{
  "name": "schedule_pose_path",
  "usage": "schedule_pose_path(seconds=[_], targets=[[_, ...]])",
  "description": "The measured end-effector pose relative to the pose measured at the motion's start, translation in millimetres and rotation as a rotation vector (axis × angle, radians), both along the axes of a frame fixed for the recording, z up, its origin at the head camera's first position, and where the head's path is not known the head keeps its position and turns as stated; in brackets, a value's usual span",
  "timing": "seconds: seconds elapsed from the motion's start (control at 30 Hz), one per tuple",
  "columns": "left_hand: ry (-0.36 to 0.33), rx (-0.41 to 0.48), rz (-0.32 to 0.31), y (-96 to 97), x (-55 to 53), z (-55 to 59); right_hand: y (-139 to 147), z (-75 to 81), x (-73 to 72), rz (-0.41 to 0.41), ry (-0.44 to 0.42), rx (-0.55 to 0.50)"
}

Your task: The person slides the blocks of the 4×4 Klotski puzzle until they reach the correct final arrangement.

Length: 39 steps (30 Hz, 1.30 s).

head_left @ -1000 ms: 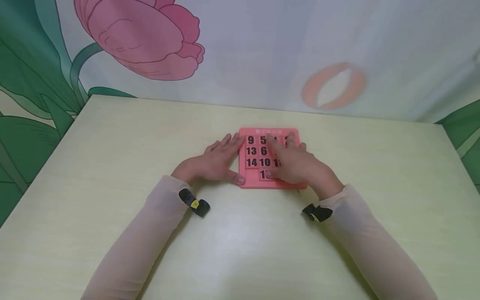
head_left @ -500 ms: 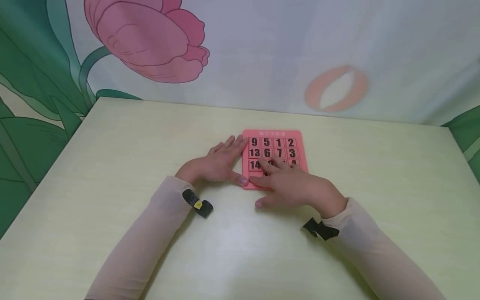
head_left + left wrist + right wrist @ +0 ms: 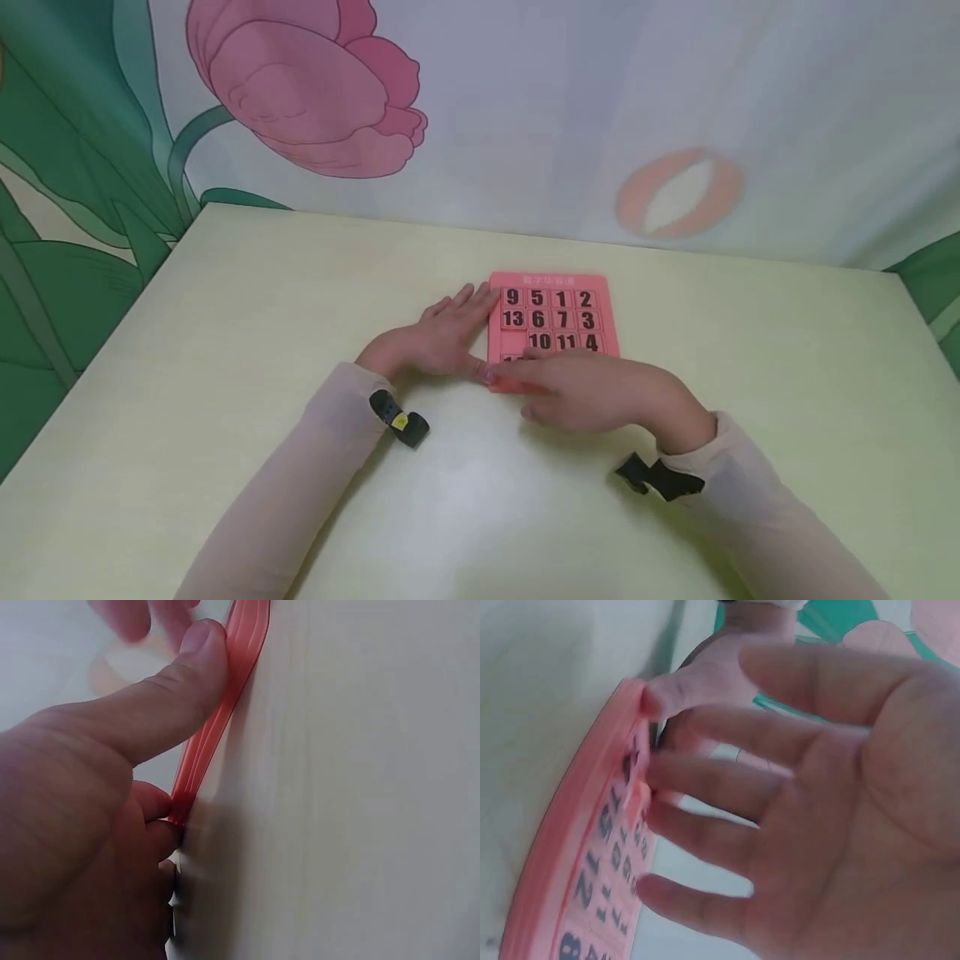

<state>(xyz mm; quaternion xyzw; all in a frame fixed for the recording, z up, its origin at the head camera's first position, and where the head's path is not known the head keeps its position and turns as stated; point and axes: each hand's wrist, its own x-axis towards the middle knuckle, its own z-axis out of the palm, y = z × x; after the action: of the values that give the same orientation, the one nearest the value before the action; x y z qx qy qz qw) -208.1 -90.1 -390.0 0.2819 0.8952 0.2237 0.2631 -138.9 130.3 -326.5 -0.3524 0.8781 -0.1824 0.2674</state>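
A pink sliding number puzzle [image 3: 550, 281] lies flat on the table. Its top rows read 9, 5, 1, 2 and 13, 6, 7, 3; a gap in the third row's left slot precedes 10, 11 and 4. My left hand [image 3: 438, 340] touches the puzzle's left side with outstretched fingers, its thumb [image 3: 199, 656] against the near left corner. Over the near edge lies my right hand [image 3: 600, 390], covering most of the bottom row. Its fingertips reach the bottom-left tile [image 3: 513, 360], whose number is mostly hidden. In the right wrist view its fingers [image 3: 712, 776] are extended.
The pale table [image 3: 300, 275] surrounds the puzzle. Behind it hangs a white cloth [image 3: 517, 117] printed with a pink flower [image 3: 307, 92] and green leaves. A dark strap with a small device sits on each sleeved wrist.
My right hand has come down from the tiles to the near edge. The 14 tile has left the third row's left slot, and the gap is now there. The left hand stays put.
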Motion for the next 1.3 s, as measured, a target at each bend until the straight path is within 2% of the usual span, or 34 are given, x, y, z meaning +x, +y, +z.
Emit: schedule_pose_path(seconds=[0.1, 0.17, 0.27, 0.37, 0.47, 0.53, 0.63, 0.73, 0.9, 1.0, 1.17, 1.3], targets=[[0.009, -0.004, -0.010, -0.3, 1.9, -1.8, -2.2, -10.2, -6.4, -0.069, 0.087, 0.014], [0.006, -0.004, -0.009, 0.0, 2.7, -2.4, -6.0, -20.0, -12.3, -0.127, 0.152, 0.067], [-0.007, -0.007, -0.012, 0.4, 4.2, -2.4, -11.6, -31.7, -16.5, -0.159, 0.190, 0.164], [-0.013, -0.010, -0.017, 1.1, 5.2, -1.9, -13.6, -32.5, -12.1, -0.126, 0.176, 0.237], [-0.002, -0.010, -0.018, 2.1, 5.2, -1.4, -12.5, -23.2, -4.4, -0.080, 0.141, 0.275], [0.006, -0.007, -0.017, 3.0, 4.8, -1.8, -11.0, -17.3, -2.7, -0.080, 0.118, 0.269], [0.008, -0.012, -0.011, 5.6, 4.9, -2.5, -8.8, -16.4, -8.2, -0.116, 0.137, 0.233], [0.005, -0.025, -0.008, 8.0, 5.1, -2.0, -8.0, -24.1, -22.3, -0.171, 0.179, 0.205], [-0.003, -0.032, -0.004, 8.1, 5.0, -2.2, -10.9, -35.3, -41.1, -0.210, 0.183, 0.229], [0.000, -0.034, -0.009, 6.4, 5.1, -3.7, -14.0, -33.6, -39.9, -0.206, 0.138, 0.267], [0.026, -0.034, -0.018, 2.8, 4.1, -3.0, -15.3, -18.8, -29.1, -0.159, 0.057, 0.293], [0.034, -0.024, -0.022, 1.6, 2.6, -1.2, -14.1, -14.1, -30.3, -0.175, 0.095, 0.286]])
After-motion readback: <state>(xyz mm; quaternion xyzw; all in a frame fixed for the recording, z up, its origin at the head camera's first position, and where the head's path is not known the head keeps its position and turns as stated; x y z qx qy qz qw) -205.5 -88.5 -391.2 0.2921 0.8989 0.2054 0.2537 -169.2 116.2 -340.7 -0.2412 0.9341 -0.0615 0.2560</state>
